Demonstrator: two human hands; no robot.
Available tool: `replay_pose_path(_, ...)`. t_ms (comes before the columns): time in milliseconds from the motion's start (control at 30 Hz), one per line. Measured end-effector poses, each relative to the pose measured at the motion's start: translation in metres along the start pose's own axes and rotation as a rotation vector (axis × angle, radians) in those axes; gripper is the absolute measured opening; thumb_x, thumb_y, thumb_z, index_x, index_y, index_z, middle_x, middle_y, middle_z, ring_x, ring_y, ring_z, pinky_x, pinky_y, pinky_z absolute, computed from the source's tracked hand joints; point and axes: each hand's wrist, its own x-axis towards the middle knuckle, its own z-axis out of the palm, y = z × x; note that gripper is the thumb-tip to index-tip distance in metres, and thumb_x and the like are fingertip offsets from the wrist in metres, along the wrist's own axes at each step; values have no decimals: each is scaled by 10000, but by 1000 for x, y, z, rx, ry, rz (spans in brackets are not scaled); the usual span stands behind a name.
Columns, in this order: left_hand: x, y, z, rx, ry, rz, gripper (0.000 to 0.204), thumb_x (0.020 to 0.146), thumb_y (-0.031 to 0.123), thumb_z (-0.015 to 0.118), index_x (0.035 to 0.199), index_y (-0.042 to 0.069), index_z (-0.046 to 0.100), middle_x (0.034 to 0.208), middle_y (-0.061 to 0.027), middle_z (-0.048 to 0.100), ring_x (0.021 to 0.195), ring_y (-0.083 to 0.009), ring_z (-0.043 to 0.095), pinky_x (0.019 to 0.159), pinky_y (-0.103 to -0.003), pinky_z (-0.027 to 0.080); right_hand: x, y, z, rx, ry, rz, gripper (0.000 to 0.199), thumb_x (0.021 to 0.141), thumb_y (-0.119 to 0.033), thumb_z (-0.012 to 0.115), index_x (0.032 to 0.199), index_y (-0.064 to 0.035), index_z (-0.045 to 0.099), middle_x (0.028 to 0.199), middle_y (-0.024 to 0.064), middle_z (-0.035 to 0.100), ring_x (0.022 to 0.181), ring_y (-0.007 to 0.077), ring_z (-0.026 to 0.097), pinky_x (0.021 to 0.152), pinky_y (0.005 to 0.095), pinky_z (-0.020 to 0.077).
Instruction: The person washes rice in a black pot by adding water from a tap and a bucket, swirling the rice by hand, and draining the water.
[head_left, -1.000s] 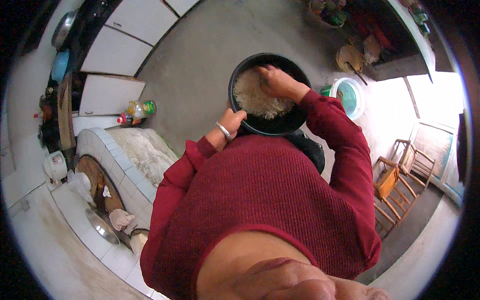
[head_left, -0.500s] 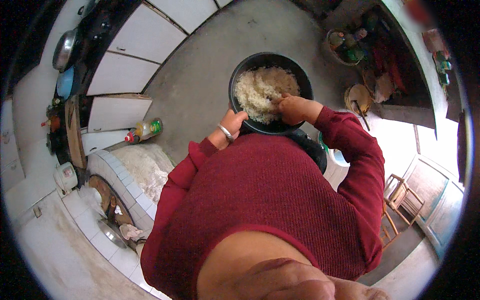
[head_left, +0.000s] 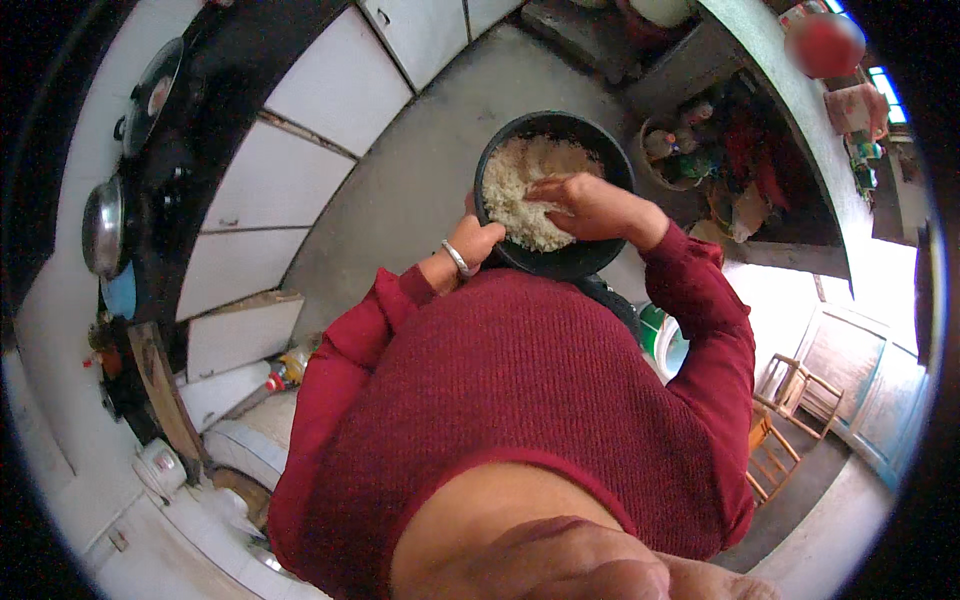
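Grain (head_left: 517, 190) sits in black bowl (head_left: 590, 259) — right hand (head_left: 592, 207) over it, fingers slightly apart, tips at the pile; left hand (head_left: 476, 241) clamped on bowl's near-left rim — thumb on top.

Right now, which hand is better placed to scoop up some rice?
Probably the right hand: its fingers are down inside the black bowl, at the rice, while the left hand holds the bowl's rim.
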Motion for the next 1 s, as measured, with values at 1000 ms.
replay_pose_path(1000, 348, 185, 17, -44, 51, -69, 193, 722, -15, 486, 895, -9, 571, 794, -25, 565, 701, -144, 537, 616, -295, 438, 116, 304, -196, -598, -141, -43, 245, 723, -127, 537, 952, -81, 611, 1165, 75, 531, 1159, 225, 444, 918, 352, 402)
